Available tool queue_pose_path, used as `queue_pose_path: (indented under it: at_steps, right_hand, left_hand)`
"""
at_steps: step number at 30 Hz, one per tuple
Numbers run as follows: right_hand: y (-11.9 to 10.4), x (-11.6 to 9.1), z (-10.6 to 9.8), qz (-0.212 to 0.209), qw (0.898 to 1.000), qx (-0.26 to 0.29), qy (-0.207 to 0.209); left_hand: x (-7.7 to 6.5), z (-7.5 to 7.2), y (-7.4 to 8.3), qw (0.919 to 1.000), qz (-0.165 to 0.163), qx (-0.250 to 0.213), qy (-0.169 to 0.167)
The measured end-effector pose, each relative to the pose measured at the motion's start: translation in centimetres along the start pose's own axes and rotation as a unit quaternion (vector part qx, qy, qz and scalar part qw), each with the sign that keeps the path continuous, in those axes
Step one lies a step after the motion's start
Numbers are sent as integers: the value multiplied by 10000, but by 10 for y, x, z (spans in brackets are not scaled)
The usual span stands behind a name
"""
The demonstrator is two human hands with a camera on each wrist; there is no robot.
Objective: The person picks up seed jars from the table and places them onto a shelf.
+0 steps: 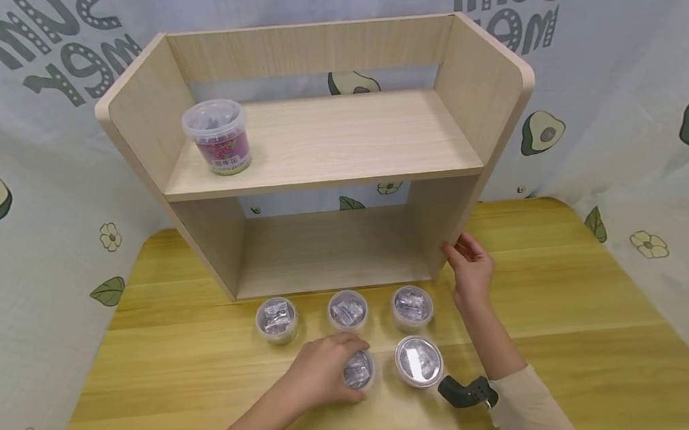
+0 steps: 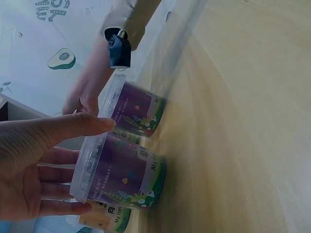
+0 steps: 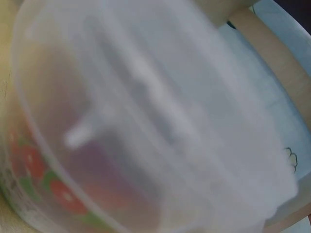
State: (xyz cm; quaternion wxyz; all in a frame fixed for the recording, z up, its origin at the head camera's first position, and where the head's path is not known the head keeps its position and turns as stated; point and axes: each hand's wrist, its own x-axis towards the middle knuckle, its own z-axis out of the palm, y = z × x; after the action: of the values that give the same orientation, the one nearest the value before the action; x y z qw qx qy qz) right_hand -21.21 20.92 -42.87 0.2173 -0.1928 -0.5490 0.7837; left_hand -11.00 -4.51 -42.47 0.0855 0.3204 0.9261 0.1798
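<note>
Cup (image 1: 360, 371) gripped, shelf (image 1: 344, 140) held

Left hand (image 1: 327, 369) curls round cup on desk (image 1: 577, 345), out from shelf's lower front edge; right hand (image 1: 474, 275) pinches the right panel (image 1: 483, 83). Squeeze lightly, cup level, clear of neighbouring cups (image 1: 419, 362).

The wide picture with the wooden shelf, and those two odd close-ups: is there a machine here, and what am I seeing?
No robot is at work here; these are a person's two bare hands. The wide picture comes from a camera worn on the head. The sideways one comes from the left wrist, and the blurry one from the right wrist, where a plastic tub fills most of the view.

On the table are five tubs: a row of three before the shelf, and two nearer the person. The left hand grips one of those two. The right hand holds the shelf's lower right side. A sixth tub stands on the upper board.
</note>
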Motion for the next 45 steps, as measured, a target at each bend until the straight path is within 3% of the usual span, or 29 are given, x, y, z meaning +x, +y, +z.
queue_pose_path:
  at_steps: [12,27,38,45]
  right_hand:
    - [3,0,0,-239,9997,-2,-4]
    - [3,-1,0,-100,9998,-160,37]
    - [5,0,0,-363,9993,-29,47]
    - [5,-1,0,-306,9995,-114,11]
  left_hand:
    - [-3,5,4,9998,-140,115,111]
    - [-6,6,4,9992,-203,172,302]
    - [-5,7,5,9991,-227,150,320]
    - [-5,5,5,9990,-267,121,341]
